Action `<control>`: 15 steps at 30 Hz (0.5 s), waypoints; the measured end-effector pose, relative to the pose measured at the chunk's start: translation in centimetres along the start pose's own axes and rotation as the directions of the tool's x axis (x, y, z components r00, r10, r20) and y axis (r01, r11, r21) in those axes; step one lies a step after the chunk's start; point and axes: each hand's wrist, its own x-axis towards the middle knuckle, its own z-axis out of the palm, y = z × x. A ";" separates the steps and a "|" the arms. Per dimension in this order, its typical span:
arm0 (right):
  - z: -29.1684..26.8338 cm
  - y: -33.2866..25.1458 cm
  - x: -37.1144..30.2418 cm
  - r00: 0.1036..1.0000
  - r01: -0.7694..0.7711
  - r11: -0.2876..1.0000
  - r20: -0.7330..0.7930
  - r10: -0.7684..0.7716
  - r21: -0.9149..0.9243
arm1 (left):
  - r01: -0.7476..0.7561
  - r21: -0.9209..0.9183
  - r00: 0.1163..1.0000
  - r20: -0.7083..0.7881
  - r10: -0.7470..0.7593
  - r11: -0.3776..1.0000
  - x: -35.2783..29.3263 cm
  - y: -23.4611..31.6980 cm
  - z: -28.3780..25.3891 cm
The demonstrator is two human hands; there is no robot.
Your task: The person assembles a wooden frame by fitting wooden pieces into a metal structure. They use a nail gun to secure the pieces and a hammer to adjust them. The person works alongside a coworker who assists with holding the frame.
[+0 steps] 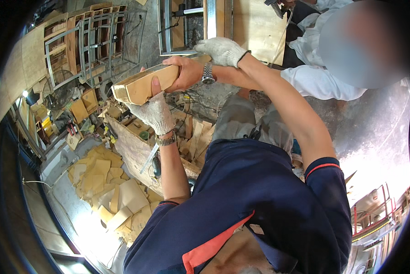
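Note:
A long pale wooden piece point(141, 86) with an angled end is held up in front of me. My left hand point(154, 113), in a knitted white glove with bare thumb showing, grips its near left end from below, thumb on its side. My right hand point(223, 51), also gloved, is closed over the piece's far right end; its fingertips are partly hidden. Between my hands, a co-worker's bare hand point(186, 73) with a metal watch point(208, 74) also holds the piece. That arm passes beneath my right forearm.
A co-worker in white point(323, 84) sits or crouches at the right. Metal-and-wood frames point(209, 20) lie ahead, with more frames point(86, 45) stacked far left. A wooden bin point(134, 139) with offcuts stands below my hands. Yellowish sheet scraps point(102, 171) are heaped lower left.

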 end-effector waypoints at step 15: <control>-2.1 -1.9 0.8 0.943 -0.289 0.933 0.229 0.239 0.214 | -0.007 -0.003 1.000 -0.023 0.007 1.000 0.1 0.3 0.4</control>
